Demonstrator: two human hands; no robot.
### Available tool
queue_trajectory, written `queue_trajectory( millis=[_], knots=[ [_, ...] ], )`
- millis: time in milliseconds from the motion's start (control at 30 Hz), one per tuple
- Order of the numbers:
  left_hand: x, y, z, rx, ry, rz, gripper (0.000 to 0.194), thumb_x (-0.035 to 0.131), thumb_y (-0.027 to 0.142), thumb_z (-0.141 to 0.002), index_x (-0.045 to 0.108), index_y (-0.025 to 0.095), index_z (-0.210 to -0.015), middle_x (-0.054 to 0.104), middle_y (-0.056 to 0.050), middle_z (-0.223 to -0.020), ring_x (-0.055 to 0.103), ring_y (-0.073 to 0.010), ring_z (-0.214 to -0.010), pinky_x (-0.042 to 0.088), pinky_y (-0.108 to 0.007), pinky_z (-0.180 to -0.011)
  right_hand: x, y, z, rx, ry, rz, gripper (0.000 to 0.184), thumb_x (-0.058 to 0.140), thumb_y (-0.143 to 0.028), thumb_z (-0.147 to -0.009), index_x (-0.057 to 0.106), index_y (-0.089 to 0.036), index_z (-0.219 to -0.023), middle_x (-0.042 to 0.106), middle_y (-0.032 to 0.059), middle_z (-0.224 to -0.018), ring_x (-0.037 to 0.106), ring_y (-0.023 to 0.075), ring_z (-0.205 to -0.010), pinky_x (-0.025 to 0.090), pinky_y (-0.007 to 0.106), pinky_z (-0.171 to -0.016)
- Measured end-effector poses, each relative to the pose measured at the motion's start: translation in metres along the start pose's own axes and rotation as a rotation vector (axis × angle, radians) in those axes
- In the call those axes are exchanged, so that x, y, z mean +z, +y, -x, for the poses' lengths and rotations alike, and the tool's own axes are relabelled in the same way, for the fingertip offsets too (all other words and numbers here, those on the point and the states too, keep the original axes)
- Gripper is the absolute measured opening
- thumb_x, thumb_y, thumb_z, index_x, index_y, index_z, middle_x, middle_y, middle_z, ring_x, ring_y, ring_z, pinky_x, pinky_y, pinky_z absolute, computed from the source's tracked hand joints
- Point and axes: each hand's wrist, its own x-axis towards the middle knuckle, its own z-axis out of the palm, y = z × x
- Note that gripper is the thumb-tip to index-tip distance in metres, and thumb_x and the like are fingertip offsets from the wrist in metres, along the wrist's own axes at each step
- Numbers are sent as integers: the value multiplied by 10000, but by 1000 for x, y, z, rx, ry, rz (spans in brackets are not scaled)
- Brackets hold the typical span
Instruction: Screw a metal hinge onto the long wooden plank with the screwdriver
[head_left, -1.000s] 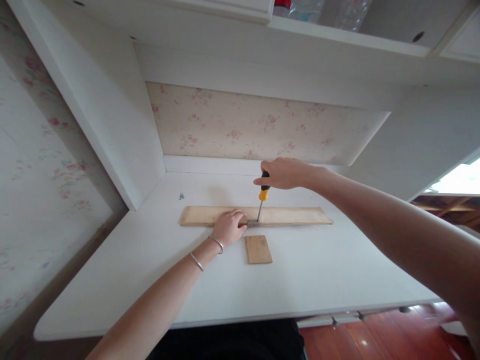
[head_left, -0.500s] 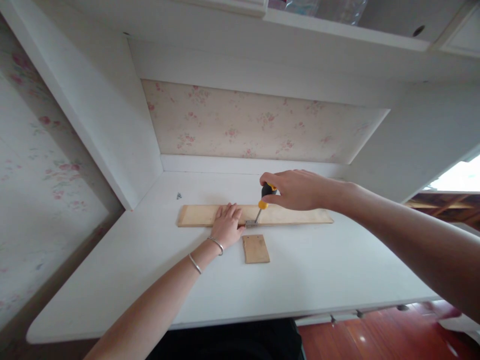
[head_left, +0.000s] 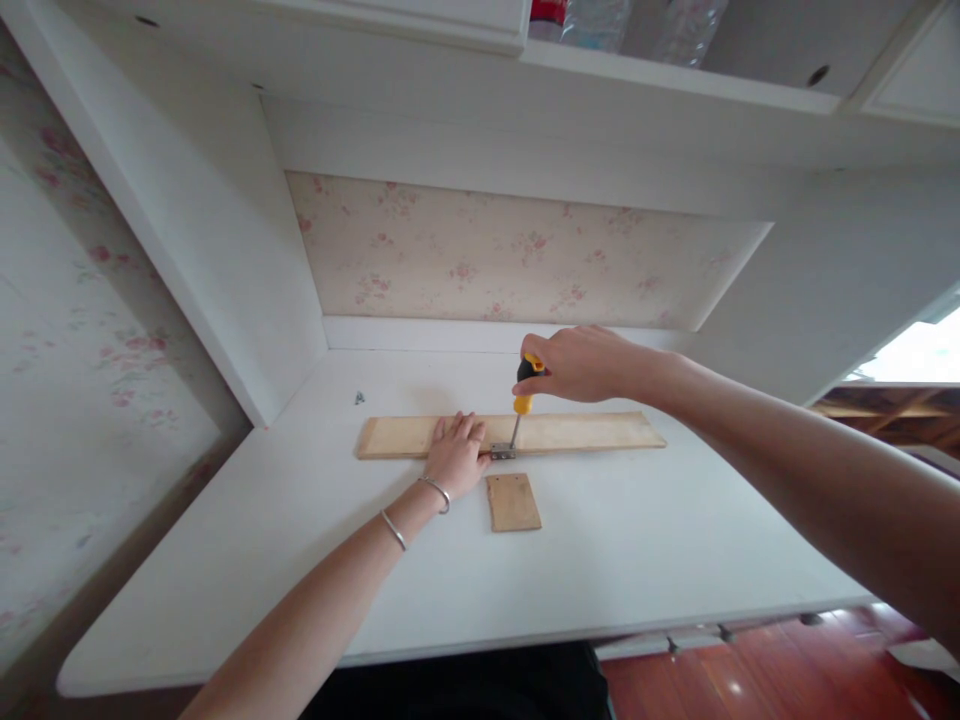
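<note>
A long pale wooden board point(head_left: 585, 432) lies across the white desk point(head_left: 300, 540). My left hand point(head_left: 456, 455) rests flat on the board, fingers spread, just left of a small metal hinge point(head_left: 503, 453) at the board's near edge. My right hand point(head_left: 577, 364) grips the black and yellow handle of a screwdriver point(head_left: 523, 398), whose shaft slants down with its tip on the hinge. A small square wooden piece point(head_left: 512, 501) lies on the desk just in front of the hinge.
A few small screws point(head_left: 360, 398) lie on the desk at the back left. White side panels and floral wallpaper point(head_left: 495, 260) enclose the desk. A shelf above holds bottles point(head_left: 600, 18). Red wooden floor point(head_left: 750, 670) shows at the lower right.
My right hand shifted on the screwdriver handle, dipping and coming back up, as in turning it. My left hand opened flatter on the board. The board and small piece stayed put.
</note>
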Motion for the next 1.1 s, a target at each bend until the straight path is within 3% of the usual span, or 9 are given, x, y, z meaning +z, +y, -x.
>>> queue_trajectory(
  millis=[467,600,733,867,1000,1100],
  knots=[
    [-1,-4,0,24,50,136,504,615,347,-811,497,183,-1272,432,-100,-1373,331,-266,-1290,190,-425,-1100,2,-5,-3,76,-4,-48,572,372,-700,-842,555,-193,-1034,633,125,-835,594,279,-747,370,337,-639],
    [-7,-7,0,47,58,291,452,656,302,-775,565,162,-1195,506,-97,-1288,436,-243,-1202,278,-355,-1074,3,-3,-3,104,-1,-53,543,388,-699,-824,564,-212,-987,622,113,-797,584,274,-705,355,324,-590],
    [-27,-18,0,17,49,506,288,606,273,-807,630,159,-1071,609,-78,-1124,547,-195,-1063,394,-280,-975,7,5,-7,144,8,-89,526,405,-692,-810,572,-221,-976,615,107,-776,573,262,-668,338,312,-554],
    [-50,-55,-2,-66,97,454,210,486,281,-867,673,196,-912,667,-41,-967,604,-176,-914,440,-266,-864,13,17,-16,195,-4,-171,497,440,-662,-797,586,-221,-975,616,98,-786,561,244,-663,328,298,-536],
    [-61,-120,-3,-367,50,233,241,452,301,-859,675,208,-859,688,-26,-916,618,-187,-867,444,-259,-778,18,21,-26,222,19,-259,404,495,-580,-776,605,-229,-943,622,75,-785,549,230,-678,325,287,-530],
    [-62,-167,-1,-599,-34,135,215,477,301,-830,664,211,-888,688,-31,-949,618,-204,-898,439,-253,-738,18,18,-35,276,112,-294,332,514,-503,-757,615,-224,-904,618,69,-777,539,222,-686,323,286,-539]
  ],
)
